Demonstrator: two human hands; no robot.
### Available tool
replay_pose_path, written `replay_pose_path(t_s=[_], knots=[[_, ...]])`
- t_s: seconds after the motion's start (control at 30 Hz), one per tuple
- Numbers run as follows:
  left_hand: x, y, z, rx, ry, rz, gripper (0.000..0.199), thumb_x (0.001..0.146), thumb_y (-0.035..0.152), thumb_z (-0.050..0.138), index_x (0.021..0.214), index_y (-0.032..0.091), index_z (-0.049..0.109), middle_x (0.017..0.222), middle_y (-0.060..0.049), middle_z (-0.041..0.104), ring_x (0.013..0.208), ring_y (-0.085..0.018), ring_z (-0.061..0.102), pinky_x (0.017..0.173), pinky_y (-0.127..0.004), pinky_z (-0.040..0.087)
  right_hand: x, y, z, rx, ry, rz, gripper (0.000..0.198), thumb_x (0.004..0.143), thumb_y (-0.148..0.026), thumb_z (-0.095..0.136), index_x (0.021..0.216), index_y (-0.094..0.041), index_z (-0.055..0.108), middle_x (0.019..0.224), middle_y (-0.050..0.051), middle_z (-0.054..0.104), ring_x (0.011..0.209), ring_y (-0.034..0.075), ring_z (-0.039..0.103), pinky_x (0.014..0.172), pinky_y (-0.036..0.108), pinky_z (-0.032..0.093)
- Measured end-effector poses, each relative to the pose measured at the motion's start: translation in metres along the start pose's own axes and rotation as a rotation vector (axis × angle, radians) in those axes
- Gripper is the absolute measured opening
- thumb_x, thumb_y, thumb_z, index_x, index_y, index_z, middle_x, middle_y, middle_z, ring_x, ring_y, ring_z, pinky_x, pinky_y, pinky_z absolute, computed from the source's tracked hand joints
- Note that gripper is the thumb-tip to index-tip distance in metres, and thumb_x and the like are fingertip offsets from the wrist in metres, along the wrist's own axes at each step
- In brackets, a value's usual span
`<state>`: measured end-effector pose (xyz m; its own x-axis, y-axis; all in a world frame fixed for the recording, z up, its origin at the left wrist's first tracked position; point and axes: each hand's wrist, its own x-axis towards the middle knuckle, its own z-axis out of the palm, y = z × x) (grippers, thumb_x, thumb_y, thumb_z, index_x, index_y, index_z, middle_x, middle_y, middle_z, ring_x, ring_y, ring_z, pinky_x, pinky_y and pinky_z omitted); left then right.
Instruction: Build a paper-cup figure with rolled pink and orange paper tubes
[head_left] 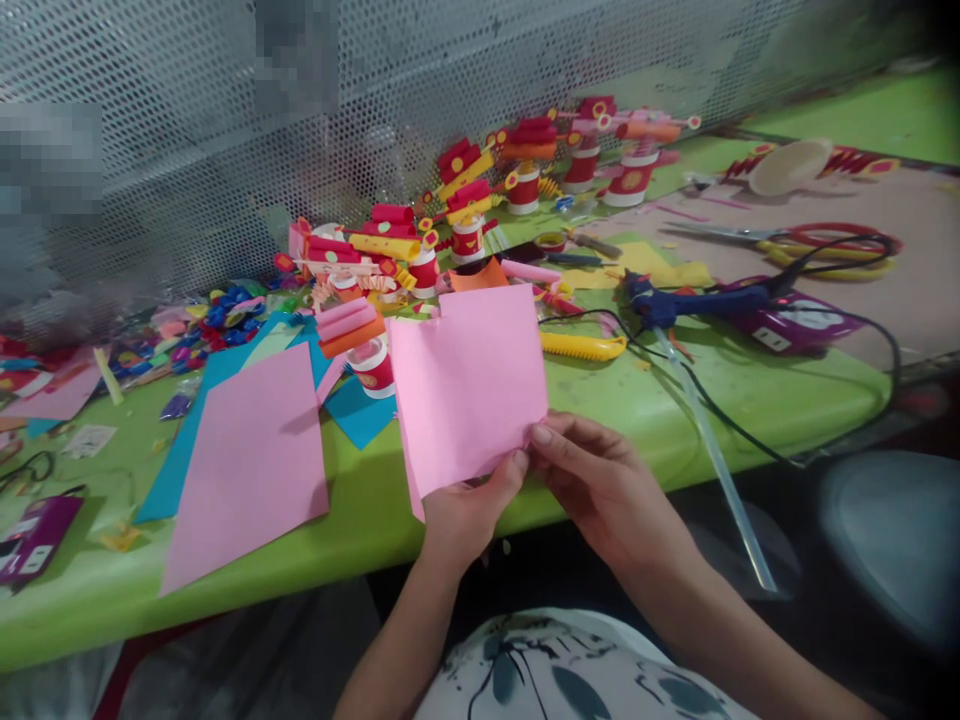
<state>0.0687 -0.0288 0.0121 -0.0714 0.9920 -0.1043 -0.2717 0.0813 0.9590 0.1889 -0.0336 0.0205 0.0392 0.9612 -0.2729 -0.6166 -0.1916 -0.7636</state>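
A folded sheet of pink paper [472, 385] is held up over the table's front edge, with a notch in its top edge. My left hand [469, 510] grips its lower edge, thumb in front and the other fingers hidden behind the paper. At the lower right corner, my right hand [596, 475] pinches the same paper between thumb and fingers. Behind it stands a paper cup [371, 368] topped with pink and orange paper rolls. A larger pink sheet [251, 455] lies to the left, over blue paper [169, 475].
Several decorated paper cups [630, 178] line the mesh partition [390, 90]. At the right lie a blue glue gun [697, 303] with a glue stick overhanging the edge, its cable, and scissors [795, 240]. A yellow utility knife [585, 346] rests on the green table [300, 560].
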Motion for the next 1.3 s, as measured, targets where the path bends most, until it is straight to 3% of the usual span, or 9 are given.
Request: replay_pose_path(t_s=[0.73,1.03,1.17,1.3], knots=[[-0.004,0.003,0.0,0.015,-0.011,-0.006,0.026,0.071,0.037,0.088,0.091,0.022,0.078,0.102,-0.006,0.081,0.104,-0.029,0.077,0.1,-0.046,0.063,0.006,0.003,-0.002,0.03,0.002,0.026,0.025,0.064,-0.029,0.094,0.062,-0.021,0.071,0.063,-0.005,0.065,0.06,0.005,0.055,0.06,0.018,0.044],[0.005,-0.015,-0.012,-0.079,-0.01,0.042,0.034,0.072,0.05,0.086,0.095,0.026,0.08,0.106,-0.007,0.08,0.112,-0.035,0.073,0.104,-0.054,0.059,0.006,0.002,-0.001,0.065,-0.077,0.016,0.021,0.07,-0.024,0.09,0.062,-0.022,0.071,0.055,-0.008,0.057,0.051,0.003,0.046,0.055,0.017,0.042],[0.004,-0.006,-0.01,-0.003,-0.094,0.022,0.028,0.073,0.044,0.087,0.089,0.023,0.081,0.106,-0.009,0.08,0.11,-0.035,0.074,0.103,-0.052,0.061,0.007,0.004,-0.003,0.056,-0.086,0.028,0.023,0.07,-0.025,0.09,0.061,-0.021,0.07,0.064,-0.005,0.066,0.063,0.006,0.057,0.065,0.019,0.047],[0.003,0.002,-0.005,0.022,-0.097,0.069,0.033,0.073,0.04,0.087,0.099,0.022,0.079,0.115,-0.007,0.079,0.111,-0.031,0.074,0.105,-0.05,0.061,0.007,0.005,-0.004,0.043,-0.073,0.042,0.024,0.07,-0.027,0.091,0.062,-0.02,0.069,0.063,-0.005,0.064,0.062,0.006,0.054,0.064,0.02,0.046]])
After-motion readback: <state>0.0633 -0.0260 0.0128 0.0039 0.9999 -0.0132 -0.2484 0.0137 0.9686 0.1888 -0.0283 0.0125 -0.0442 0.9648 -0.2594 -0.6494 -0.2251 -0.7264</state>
